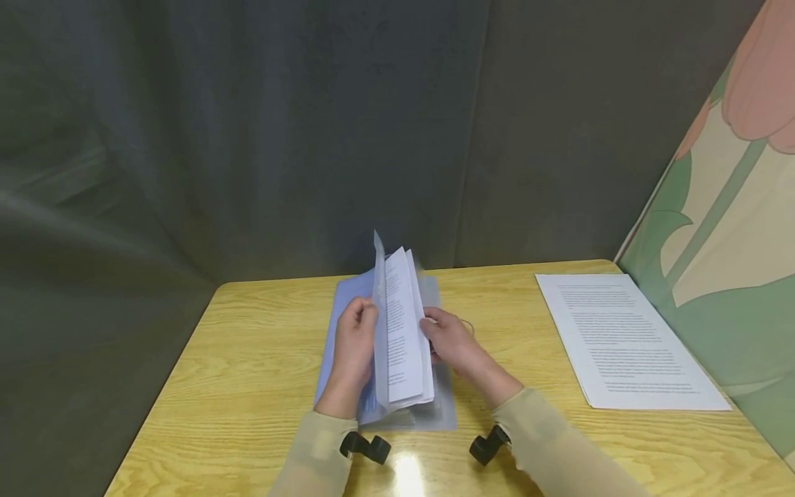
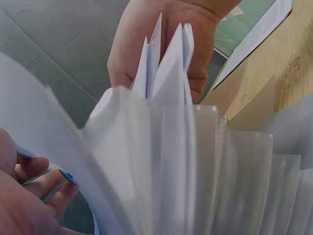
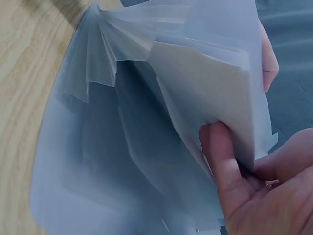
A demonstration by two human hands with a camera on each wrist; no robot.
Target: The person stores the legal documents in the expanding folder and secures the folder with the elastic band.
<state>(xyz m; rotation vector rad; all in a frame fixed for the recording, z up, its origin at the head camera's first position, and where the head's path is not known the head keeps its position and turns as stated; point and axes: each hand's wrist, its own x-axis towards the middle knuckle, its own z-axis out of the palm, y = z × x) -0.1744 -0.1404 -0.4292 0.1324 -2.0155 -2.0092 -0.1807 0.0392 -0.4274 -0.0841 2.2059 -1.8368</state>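
Note:
A translucent accordion file folder [image 1: 380,331] stands spread on the table, its pleated pockets [image 2: 244,176] fanned out in the left wrist view. My left hand [image 1: 354,342] grips the folder's raised divider and cover on the left side. Near those fingers is a small blue button clasp [image 2: 69,177]. Printed sheets of paper [image 1: 402,324] stand upright in one pocket. On their right edge, my right hand [image 1: 456,342] pinches the sheets between thumb and fingers. In the right wrist view the fingers of that hand [image 3: 274,196] curl against the paper stack [image 3: 205,88].
A stack of printed paper [image 1: 621,338] lies at the right of the wooden table [image 1: 248,366]. Behind the table hangs a dark grey curtain [image 1: 348,138]. A floral-patterned cloth [image 1: 733,262] borders the right side.

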